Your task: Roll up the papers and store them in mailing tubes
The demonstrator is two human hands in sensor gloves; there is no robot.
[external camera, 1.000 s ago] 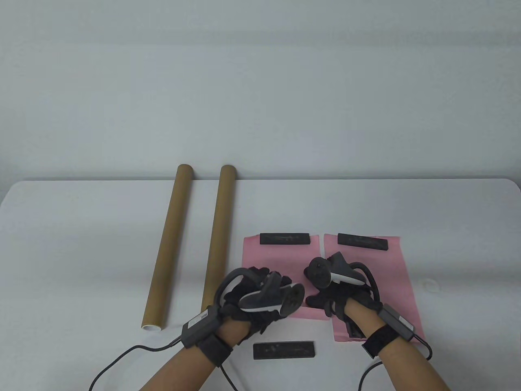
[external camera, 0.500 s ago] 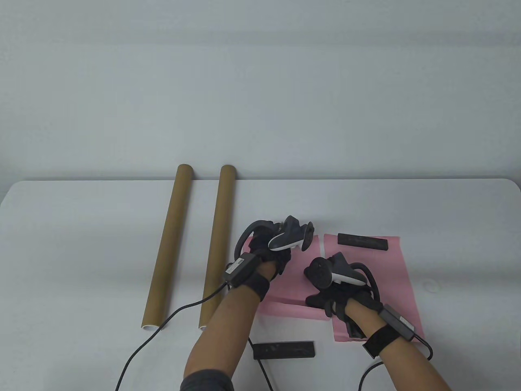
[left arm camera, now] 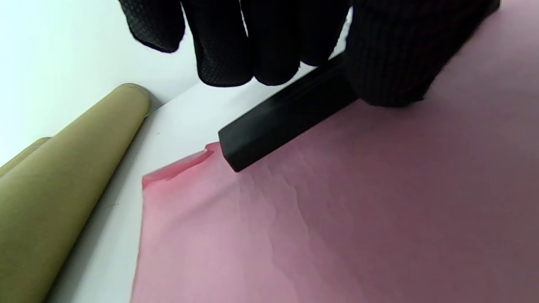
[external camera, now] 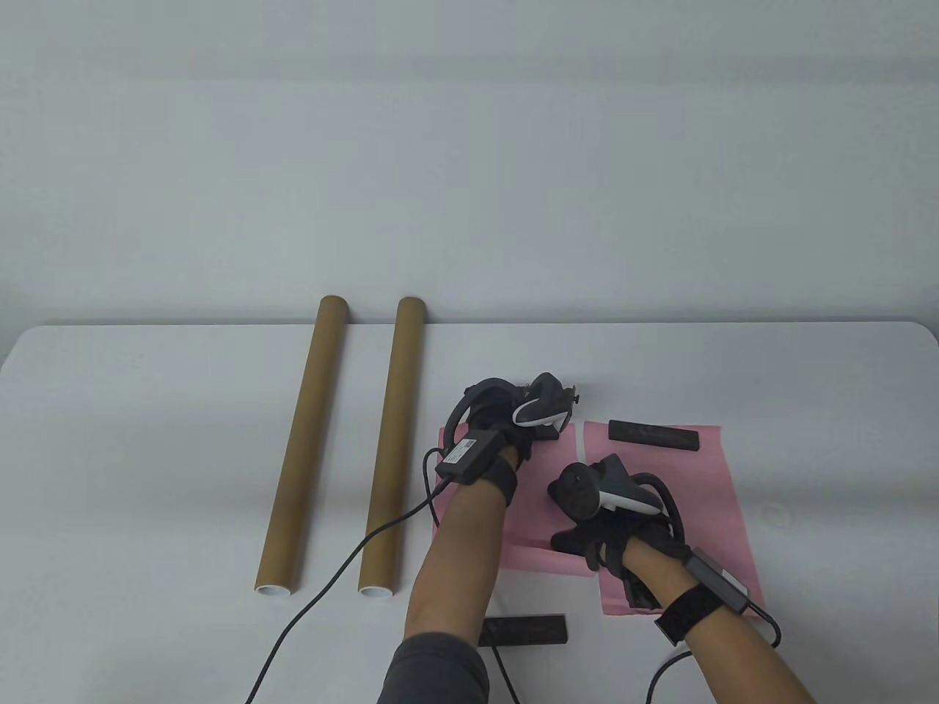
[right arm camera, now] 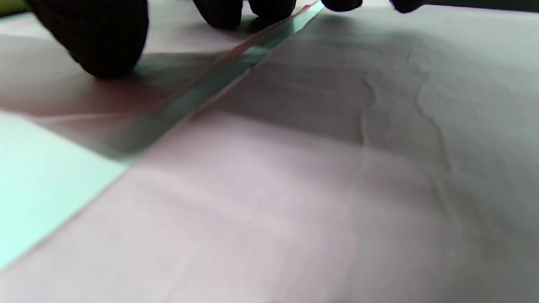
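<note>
Two pink papers lie side by side, the left paper [external camera: 539, 506] and the right paper [external camera: 708, 484]. Two brown mailing tubes [external camera: 301, 440] [external camera: 392, 440] lie to their left. My left hand [external camera: 517, 425] grips the black bar [left arm camera: 278, 122] at the far edge of the left paper [left arm camera: 337, 210], fingers over it and thumb on the near side. My right hand [external camera: 587, 539] rests flat on the papers near the gap between them. Its fingertips [right arm camera: 97, 33] touch the paper [right arm camera: 337, 168] and hold nothing. The left paper's near edge is curled over.
A second black bar [external camera: 653, 435] weighs down the far edge of the right paper. A third black bar [external camera: 532, 629] lies on the table near the front edge, partly behind my left forearm. The nearer tube [left arm camera: 63, 168] lies just left of the left paper.
My left hand moved from the left paper's near edge to its far edge and took hold of the black bar there. The right hand stayed in place.
</note>
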